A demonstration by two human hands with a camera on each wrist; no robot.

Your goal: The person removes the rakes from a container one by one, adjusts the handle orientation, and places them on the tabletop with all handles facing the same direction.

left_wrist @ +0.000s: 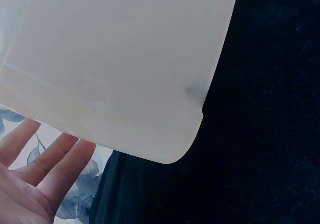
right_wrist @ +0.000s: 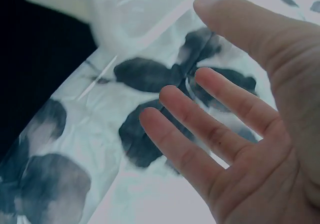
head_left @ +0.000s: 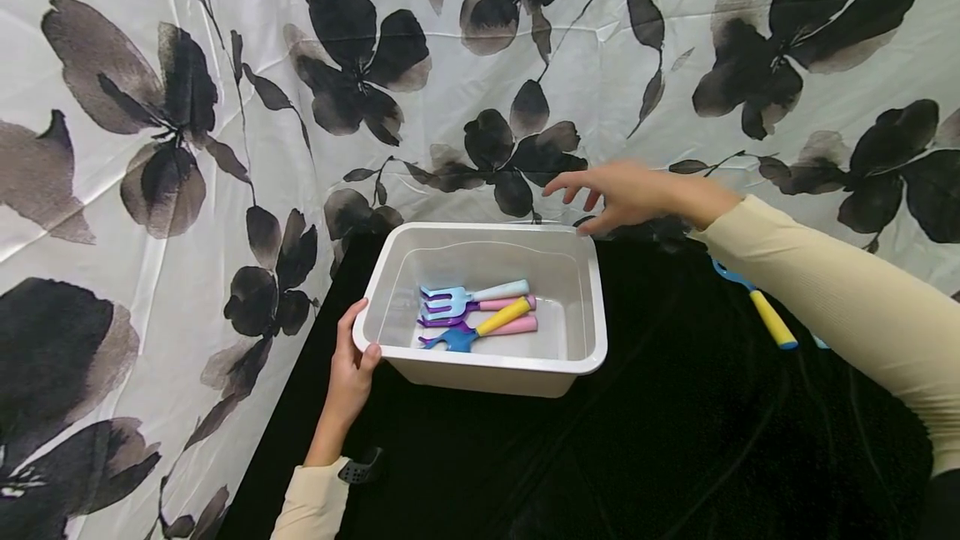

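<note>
A white plastic bin (head_left: 480, 367) stands on the black cloth. My left hand (head_left: 352, 369) holds its near left corner, thumb at the front rim and fingers along the left side; the left wrist view shows those fingers (left_wrist: 67, 168) against the bin's edge. Inside lie several small garden forks: a light blue one (head_left: 501, 290), purple ones with pink handles (head_left: 519, 325), and on top a blue one with a yellow handle (head_left: 502, 317). My right hand (head_left: 618, 194) hovers by the far right corner, fingers spread and holding nothing, as the right wrist view of the hand (right_wrist: 240, 149) confirms.
To the right, a blue tool with a yellow handle (head_left: 772, 319) lies on the black cloth (head_left: 675, 423), partly hidden by my right sleeve (head_left: 817, 298). A flower-printed sheet (head_left: 450, 90) rises behind and on the left.
</note>
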